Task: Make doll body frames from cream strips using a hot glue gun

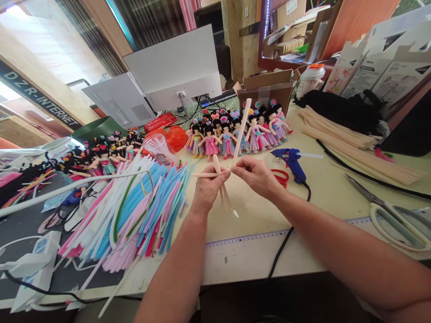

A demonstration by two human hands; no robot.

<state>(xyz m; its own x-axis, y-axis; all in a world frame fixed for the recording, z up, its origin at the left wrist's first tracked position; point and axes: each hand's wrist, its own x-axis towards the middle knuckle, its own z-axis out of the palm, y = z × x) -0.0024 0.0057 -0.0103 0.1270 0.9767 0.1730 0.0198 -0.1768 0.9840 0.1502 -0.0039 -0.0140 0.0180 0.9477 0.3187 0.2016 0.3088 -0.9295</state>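
Note:
My left hand (208,188) is closed round a few beige pipe-cleaner stems (222,190) that cross in front of me. My right hand (256,176) pinches one long beige stem (243,125), which rises toward the dolls. Both hands meet over the pale table (323,193). A row of small dolls (235,132) with black hair and pink, blue and purple dresses stands just behind my hands. A blue glue gun (292,161) lies right of my right hand, beside red scissors (281,176).
A heap of blue, pink and white stems (134,211) lies at the left, with more dolls (104,154) behind. Beige stem bundles (350,143) and large scissors (393,215) lie at right. Monitor backs (175,67), a cardboard box (266,87) and a power strip (33,264) are around.

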